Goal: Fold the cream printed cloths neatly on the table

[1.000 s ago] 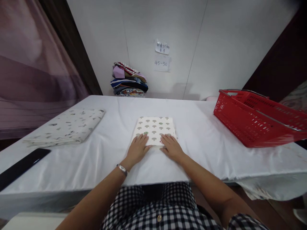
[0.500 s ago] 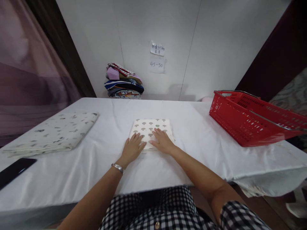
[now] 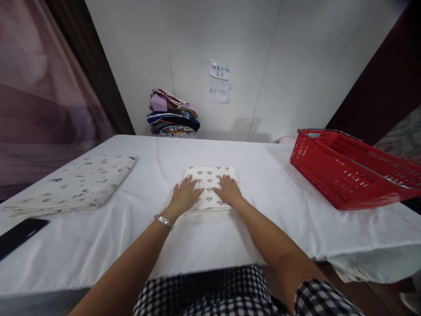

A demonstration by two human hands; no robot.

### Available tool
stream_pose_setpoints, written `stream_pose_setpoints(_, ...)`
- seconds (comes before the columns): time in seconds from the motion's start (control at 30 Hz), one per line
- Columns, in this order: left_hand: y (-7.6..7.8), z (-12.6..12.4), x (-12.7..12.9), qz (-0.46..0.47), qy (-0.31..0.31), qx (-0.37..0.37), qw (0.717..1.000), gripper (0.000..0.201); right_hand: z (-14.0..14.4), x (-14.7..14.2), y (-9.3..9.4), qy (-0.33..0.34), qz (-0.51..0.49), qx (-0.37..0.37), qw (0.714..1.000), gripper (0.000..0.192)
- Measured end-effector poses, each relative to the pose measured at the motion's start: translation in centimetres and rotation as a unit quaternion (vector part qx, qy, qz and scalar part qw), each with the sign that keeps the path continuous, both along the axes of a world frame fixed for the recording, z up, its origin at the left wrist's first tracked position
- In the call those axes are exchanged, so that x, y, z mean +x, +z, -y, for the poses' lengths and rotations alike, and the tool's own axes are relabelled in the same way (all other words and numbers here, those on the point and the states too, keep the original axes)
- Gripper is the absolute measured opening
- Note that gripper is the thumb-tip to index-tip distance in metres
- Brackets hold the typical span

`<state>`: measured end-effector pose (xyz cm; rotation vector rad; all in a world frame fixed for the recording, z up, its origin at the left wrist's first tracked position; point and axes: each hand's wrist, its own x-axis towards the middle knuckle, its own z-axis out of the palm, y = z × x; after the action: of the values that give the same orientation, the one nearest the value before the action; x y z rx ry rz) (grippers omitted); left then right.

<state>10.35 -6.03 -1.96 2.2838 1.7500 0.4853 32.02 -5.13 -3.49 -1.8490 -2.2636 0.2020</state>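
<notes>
A small folded cloth (image 3: 210,173), cream with a mushroom print, lies in the middle of the white-covered table (image 3: 269,210). My left hand (image 3: 184,196) rests flat on its left half, fingers spread, a silver watch on the wrist. My right hand (image 3: 227,190) lies flat on the right half beside it. Neither hand grips anything; both press palm-down on the cloth.
A larger folded printed cloth (image 3: 75,181) lies at the left. A black flat object (image 3: 18,232) sits at the near left edge. A red plastic basket (image 3: 348,173) stands at the right. A stack of folded clothes (image 3: 173,115) rests against the back wall under paper notes (image 3: 219,81).
Both hands have slid forward from the cloth's near edge onto its middle, staying flat on it. The camera view shifted slightly.
</notes>
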Motion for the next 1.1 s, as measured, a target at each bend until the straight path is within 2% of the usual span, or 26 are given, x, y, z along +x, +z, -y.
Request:
stream_pose_setpoints(0.13,-0.5,-1.0,1.2,-0.028,0.0,0.028,0.999,0.056,0.0,-0.2,0.5,-0.002,-0.004,-0.021,1.0,0.073)
stream_pose_setpoints(0.27,-1.4,-0.9,1.3,-0.042,-0.005,0.032,0.999,0.057,-1.0,-1.3,2.0,-0.015,-0.015,-0.064,0.998,0.073)
stream_pose_setpoints(0.4,-1.2,-0.9,1.1,-0.046,0.0,0.015,0.999,0.059,-3.2,-1.9,3.1,0.003,-0.019,-0.006,1.0,0.074)
stream_pose_setpoints(0.57,-1.1,-0.8,0.9,-0.071,-0.006,-0.003,0.997,0.06,-5.3,-0.7,1.5,-0.041,0.002,-0.052,0.998,0.076)
stream_pose_setpoints(0.73,-0.5,-0.9,1.1,-0.092,0.003,-0.028,0.995,0.063,-5.7,-0.4,0.2,-0.045,0.005,-0.04,0.998,0.076)
stream_pose_setpoints(0.83,0.4,-2.2,1.8,-0.097,0.019,-0.021,0.995,0.063,-5.6,-0.6,0.2,-0.048,0.001,-0.03,0.998,0.077)
stream_pose_setpoints(0.93,0.9,-4.2,2.6,-0.098,0.015,0.052,0.994,0.062,-5.6,-0.6,0.1,-0.048,-0.005,-0.019,0.999,0.077)
stream_pose_setpoints(1.0,0.5,-5.4,2.9,-0.098,0.002,0.064,0.993,0.06,-5.6,-0.5,0.0,-0.047,-0.009,-0.018,0.999,0.077)
stream_pose_setpoints(1.1,-0.5,-6.7,2.9,-0.092,0.007,0.019,0.996,0.06,-5.8,-0.6,0.1,-0.044,-0.012,-0.02,0.999,0.076)
